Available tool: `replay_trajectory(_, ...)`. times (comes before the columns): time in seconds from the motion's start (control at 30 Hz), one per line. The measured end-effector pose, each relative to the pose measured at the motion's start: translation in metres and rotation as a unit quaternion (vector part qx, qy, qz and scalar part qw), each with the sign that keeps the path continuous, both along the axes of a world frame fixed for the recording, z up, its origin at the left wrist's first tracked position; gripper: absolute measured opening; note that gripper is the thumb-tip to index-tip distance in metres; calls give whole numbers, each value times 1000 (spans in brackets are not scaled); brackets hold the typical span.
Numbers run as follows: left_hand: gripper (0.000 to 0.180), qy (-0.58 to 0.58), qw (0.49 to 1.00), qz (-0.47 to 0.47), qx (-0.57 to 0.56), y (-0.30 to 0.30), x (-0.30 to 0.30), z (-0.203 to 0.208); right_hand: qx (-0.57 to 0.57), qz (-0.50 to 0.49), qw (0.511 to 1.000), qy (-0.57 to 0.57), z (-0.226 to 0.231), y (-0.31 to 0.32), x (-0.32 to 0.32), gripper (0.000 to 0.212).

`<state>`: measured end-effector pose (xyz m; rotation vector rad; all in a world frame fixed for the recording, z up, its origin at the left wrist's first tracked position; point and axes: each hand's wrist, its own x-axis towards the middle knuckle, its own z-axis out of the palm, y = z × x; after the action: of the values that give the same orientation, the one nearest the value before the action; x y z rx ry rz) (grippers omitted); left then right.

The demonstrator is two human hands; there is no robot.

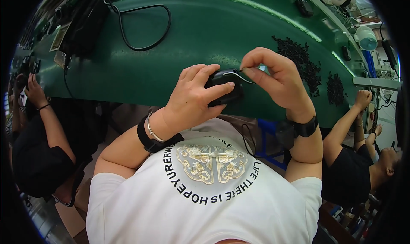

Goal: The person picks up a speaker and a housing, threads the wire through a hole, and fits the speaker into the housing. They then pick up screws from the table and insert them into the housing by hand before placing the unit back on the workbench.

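My left hand is wrapped round a black box-like device near the front edge of the green table. Its fingers lie over the far left side, and the thumb presses on top. A thin pale wire curves across the device's upper right end toward my right hand. The thumb and index finger of that hand pinch together at the same end, on a tiny dark piece. It sits at or just beside the device; fingertips hide most of it, so its kind is unclear.
Small black parts lie in a larger heap and a smaller one at right. A black cable loops over the green table at far left, beside dark equipment. Co-workers' arms reach in at both sides.
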<state>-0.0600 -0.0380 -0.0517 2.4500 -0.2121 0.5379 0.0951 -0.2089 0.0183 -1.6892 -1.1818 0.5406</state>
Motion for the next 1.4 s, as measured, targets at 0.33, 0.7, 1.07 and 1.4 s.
replay_trajectory(0.33,43,1,1000,13,23,-1,-2,-2,-66,39,987,-144,-26,37,-15,9)
replay_trajectory(0.7,43,-5,1000,11,26,1,-1,0,-73,20,994,-79,-33,40,-12,9)
replay_trajectory(1.07,49,19,999,-8,49,3,0,9,-12,-114,983,-145,-8,-16,4,23)
replay_trajectory(1.4,50,7,998,-66,-14,79,89,29,41,-325,901,-283,-71,-108,-33,10)
